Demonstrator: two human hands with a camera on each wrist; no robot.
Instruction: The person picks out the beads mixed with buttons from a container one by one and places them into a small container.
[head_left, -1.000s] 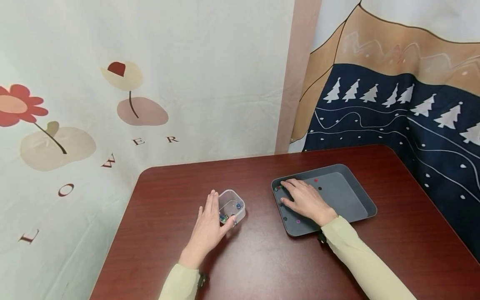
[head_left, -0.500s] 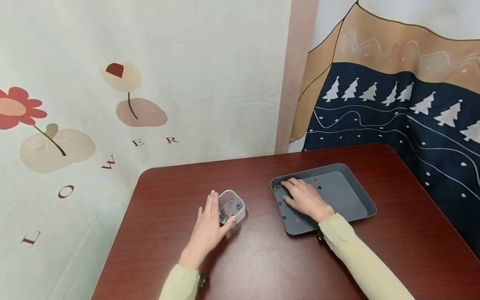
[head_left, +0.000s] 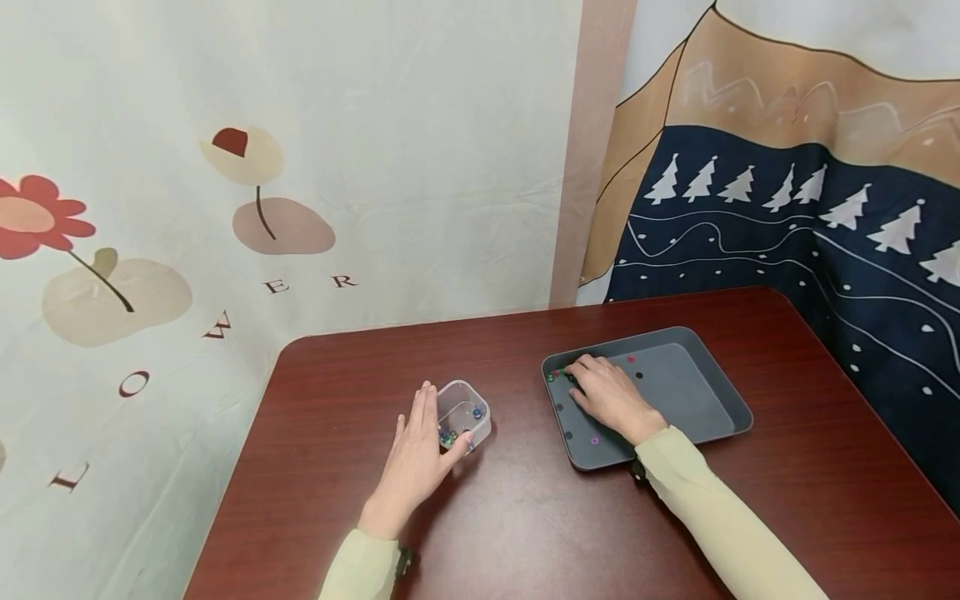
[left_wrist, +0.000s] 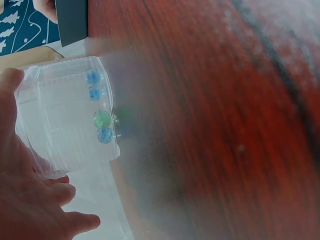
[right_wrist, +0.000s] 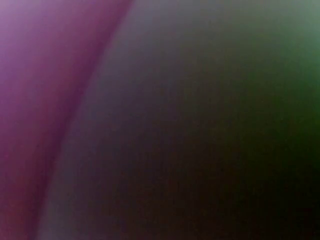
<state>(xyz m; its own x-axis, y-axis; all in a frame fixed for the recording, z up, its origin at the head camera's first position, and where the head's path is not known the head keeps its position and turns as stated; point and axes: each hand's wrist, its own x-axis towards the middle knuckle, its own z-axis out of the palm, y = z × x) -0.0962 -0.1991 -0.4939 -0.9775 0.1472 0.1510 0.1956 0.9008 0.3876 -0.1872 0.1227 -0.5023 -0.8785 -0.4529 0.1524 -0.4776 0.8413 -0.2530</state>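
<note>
A small clear plastic box (head_left: 483, 425) stands on the table, held at its left side by my left hand (head_left: 408, 458). The thumb lies across its near side and the fingers lie along the left. In the left wrist view, blue beads (left_wrist: 93, 76) and a green bead (left_wrist: 102, 119) show through the wall of the box. My right hand (head_left: 611, 398) reaches into the left part of a grey tray (head_left: 686, 375). Its fingertips are down near green and red beads (head_left: 556, 375) in the far left corner. Whether they pinch a bead is too small to tell.
Other beads lie spread in the tray: a purple ring-shaped bead (head_left: 596, 441), a red bead (head_left: 632, 359) and several dark ones. The brown table (head_left: 517, 517) meets a printed curtain (head_left: 450, 167) along its far edge. The right wrist view is a blur.
The right thumb has drawn closer to the fingers above the tray's left side. The left hand and the box stay put.
</note>
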